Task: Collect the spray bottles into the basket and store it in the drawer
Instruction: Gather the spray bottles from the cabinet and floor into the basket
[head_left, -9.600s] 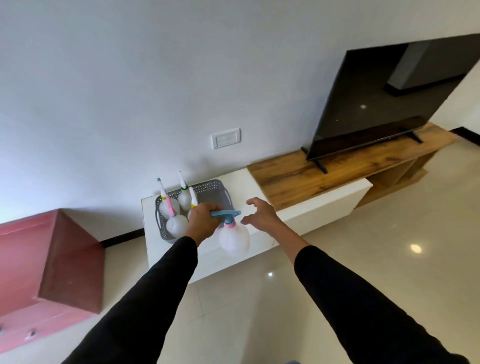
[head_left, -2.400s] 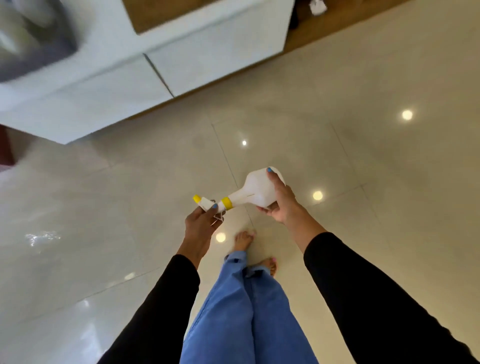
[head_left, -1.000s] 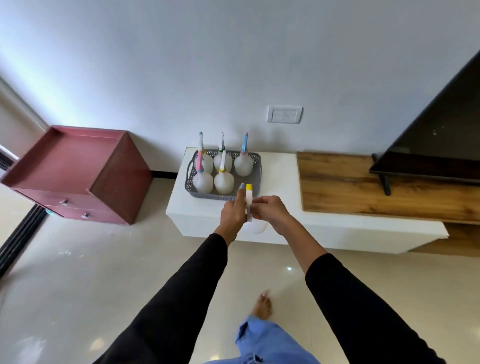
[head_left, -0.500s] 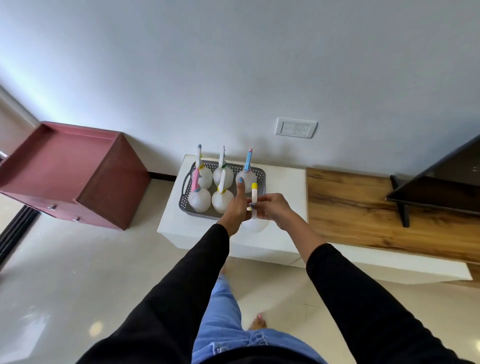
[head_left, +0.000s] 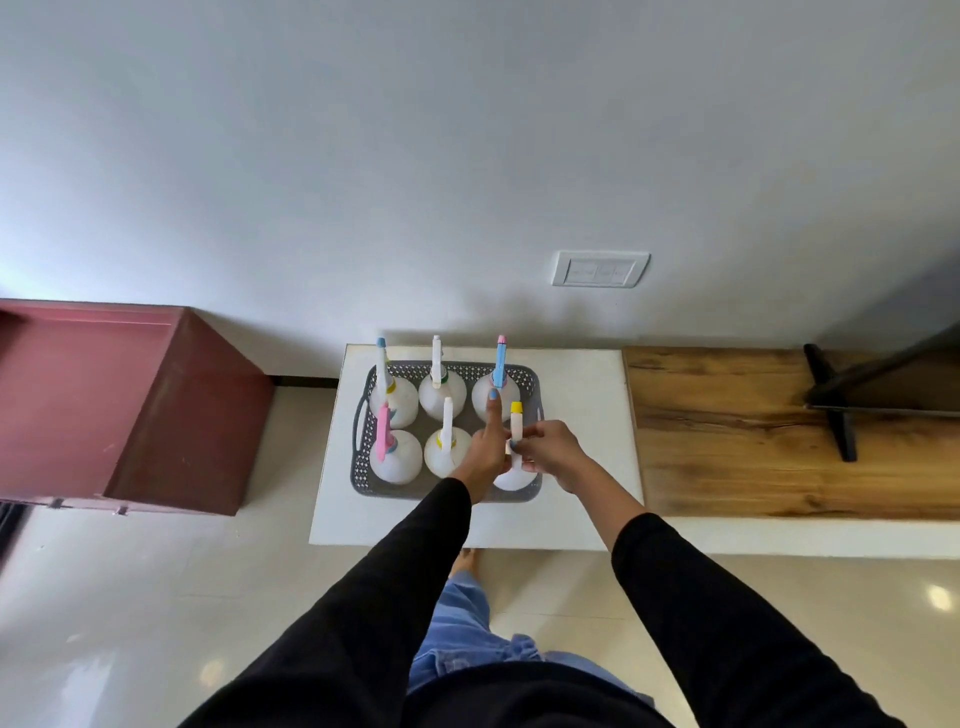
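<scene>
A grey perforated basket (head_left: 363, 483) stands on the white cabinet top (head_left: 576, 395). Several white spray bottles stand upright in it, among them one with a pink trigger (head_left: 395, 457) at the front left and one with a blue trigger (head_left: 493, 392) at the back right. A bottle with a yellow-tipped trigger (head_left: 515, 441) is in the basket's front right corner. My right hand (head_left: 550, 452) grips its neck. My left hand (head_left: 485, 447) touches the same bottle from the left, with its index finger pointing up.
A dark red drawer cabinet (head_left: 135, 405) stands on the floor to the left. A wooden shelf (head_left: 753, 431) with a TV stand foot (head_left: 831, 405) lies to the right. A wall switch plate (head_left: 600, 268) is above the cabinet.
Both hands have carried the yellow-tipped bottle forward from the cabinet's front edge into the basket's front right corner. I have stepped closer to the cabinet.
</scene>
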